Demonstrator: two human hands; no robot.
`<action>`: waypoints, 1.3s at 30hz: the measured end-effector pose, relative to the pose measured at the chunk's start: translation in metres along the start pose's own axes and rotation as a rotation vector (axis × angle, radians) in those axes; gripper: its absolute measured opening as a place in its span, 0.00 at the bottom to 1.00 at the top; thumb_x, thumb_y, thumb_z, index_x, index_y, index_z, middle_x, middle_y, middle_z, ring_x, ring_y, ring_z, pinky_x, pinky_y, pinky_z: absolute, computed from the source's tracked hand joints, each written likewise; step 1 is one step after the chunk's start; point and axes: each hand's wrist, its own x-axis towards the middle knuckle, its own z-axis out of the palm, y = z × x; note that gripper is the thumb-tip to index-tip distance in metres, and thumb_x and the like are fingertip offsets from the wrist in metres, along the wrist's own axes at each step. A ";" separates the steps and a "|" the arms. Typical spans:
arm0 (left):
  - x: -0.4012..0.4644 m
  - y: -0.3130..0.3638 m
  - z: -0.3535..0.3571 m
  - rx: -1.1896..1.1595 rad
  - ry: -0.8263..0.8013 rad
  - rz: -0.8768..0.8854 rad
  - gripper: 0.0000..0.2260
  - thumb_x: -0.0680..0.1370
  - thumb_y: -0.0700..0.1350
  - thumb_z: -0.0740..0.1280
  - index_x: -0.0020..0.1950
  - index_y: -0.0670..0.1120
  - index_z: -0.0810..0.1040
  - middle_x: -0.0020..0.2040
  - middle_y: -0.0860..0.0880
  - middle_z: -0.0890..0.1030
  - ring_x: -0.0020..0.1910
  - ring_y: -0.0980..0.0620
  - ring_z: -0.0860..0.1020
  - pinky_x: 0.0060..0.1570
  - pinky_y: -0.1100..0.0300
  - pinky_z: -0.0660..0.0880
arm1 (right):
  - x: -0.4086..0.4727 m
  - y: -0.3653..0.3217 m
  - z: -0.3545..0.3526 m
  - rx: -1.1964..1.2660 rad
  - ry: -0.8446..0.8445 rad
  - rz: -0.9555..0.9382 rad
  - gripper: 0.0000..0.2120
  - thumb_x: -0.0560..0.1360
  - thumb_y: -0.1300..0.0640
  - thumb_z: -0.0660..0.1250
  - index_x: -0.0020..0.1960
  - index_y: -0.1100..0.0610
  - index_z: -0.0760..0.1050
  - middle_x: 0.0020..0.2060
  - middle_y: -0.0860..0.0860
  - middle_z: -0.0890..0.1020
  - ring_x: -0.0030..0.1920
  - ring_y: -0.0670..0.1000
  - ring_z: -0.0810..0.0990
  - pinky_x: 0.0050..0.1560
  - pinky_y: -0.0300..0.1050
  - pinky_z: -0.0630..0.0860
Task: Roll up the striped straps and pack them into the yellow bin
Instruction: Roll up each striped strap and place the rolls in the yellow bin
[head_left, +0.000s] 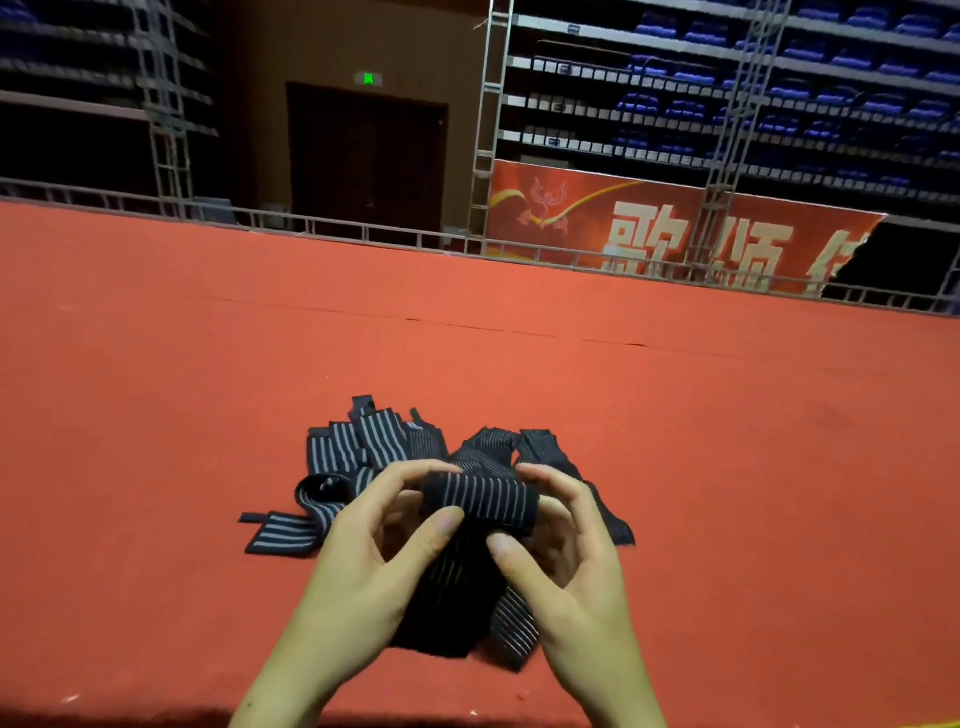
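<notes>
A black strap with thin white stripes (480, 499) is partly rolled between my two hands above the red floor. My left hand (363, 566) pinches the roll's left end with thumb and fingers. My right hand (566, 561) pinches its right end the same way. The strap's loose tail (457, 603) hangs down between my wrists. Behind the hands lies a loose pile of several more striped straps (374, 441), one end (280, 535) trailing out to the left. A sliver of yellow (940, 723) shows at the bottom right corner; I cannot tell whether it is the bin.
Red carpet (156, 389) covers the stage floor all around the pile. A low metal rail (363, 231) runs along its far edge. Beyond stand truss towers (483, 130), a red banner (675, 234) and rows of blue seats (831, 62).
</notes>
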 end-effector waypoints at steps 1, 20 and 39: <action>0.000 -0.003 -0.001 0.013 0.006 0.008 0.12 0.83 0.43 0.73 0.66 0.52 0.82 0.60 0.47 0.87 0.63 0.48 0.84 0.64 0.48 0.78 | 0.000 0.002 0.001 -0.009 0.002 0.010 0.25 0.79 0.62 0.76 0.71 0.43 0.76 0.60 0.52 0.86 0.62 0.54 0.85 0.65 0.52 0.80; 0.006 0.006 0.007 -0.005 0.039 -0.026 0.12 0.83 0.53 0.73 0.67 0.58 0.82 0.60 0.50 0.88 0.62 0.51 0.86 0.68 0.42 0.79 | 0.007 0.002 0.001 0.105 0.047 0.003 0.16 0.82 0.64 0.72 0.65 0.48 0.78 0.55 0.57 0.87 0.50 0.54 0.85 0.60 0.53 0.82; -0.006 -0.004 0.000 0.051 -0.027 -0.034 0.21 0.83 0.35 0.69 0.70 0.57 0.77 0.62 0.48 0.85 0.64 0.48 0.83 0.68 0.44 0.78 | 0.005 0.004 0.004 0.065 0.058 0.064 0.19 0.78 0.55 0.75 0.68 0.46 0.78 0.56 0.54 0.88 0.59 0.54 0.87 0.62 0.52 0.83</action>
